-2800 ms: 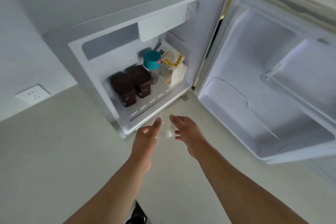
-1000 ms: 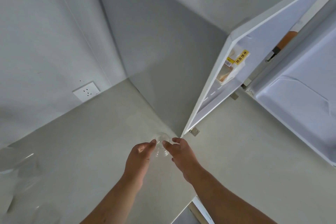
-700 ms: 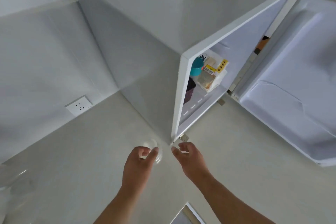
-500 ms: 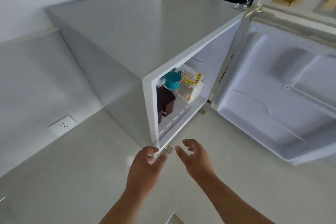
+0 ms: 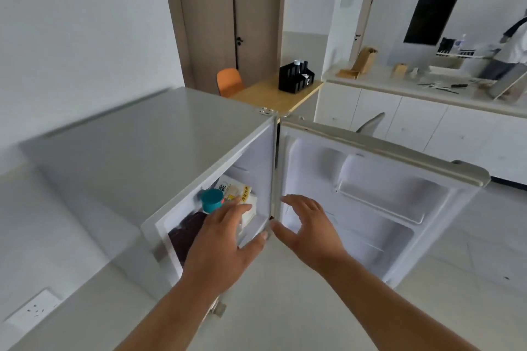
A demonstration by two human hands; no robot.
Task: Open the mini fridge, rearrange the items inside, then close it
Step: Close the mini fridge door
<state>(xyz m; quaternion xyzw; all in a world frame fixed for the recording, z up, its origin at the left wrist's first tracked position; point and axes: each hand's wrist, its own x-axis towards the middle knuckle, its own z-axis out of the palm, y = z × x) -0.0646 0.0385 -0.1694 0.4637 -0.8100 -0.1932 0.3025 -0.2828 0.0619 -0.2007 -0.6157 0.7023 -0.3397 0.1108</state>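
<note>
Rearranging step: mini fridge point(image 5: 137, 145) open, door point(image 5: 370, 208) swung right; both hands, left hand point(image 5: 225, 239) and right hand point(image 5: 308, 231), spread and empty, reaching toward the teal-lidded jar point(image 5: 211, 200), carton point(image 5: 238, 192) and dark containers point(image 5: 185, 236), one probably to be grasped next.

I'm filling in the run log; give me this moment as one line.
fridge door: open | left hand: empty, reaching into fridge | right hand: empty, open | inside: teal-lidded jar, carton, dark box

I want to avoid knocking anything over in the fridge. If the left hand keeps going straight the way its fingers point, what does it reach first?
Most likely the teal-lidded jar, just past the left hand's fingertips, with the yellow-labelled carton right beside it. Depth is unclear.
</note>
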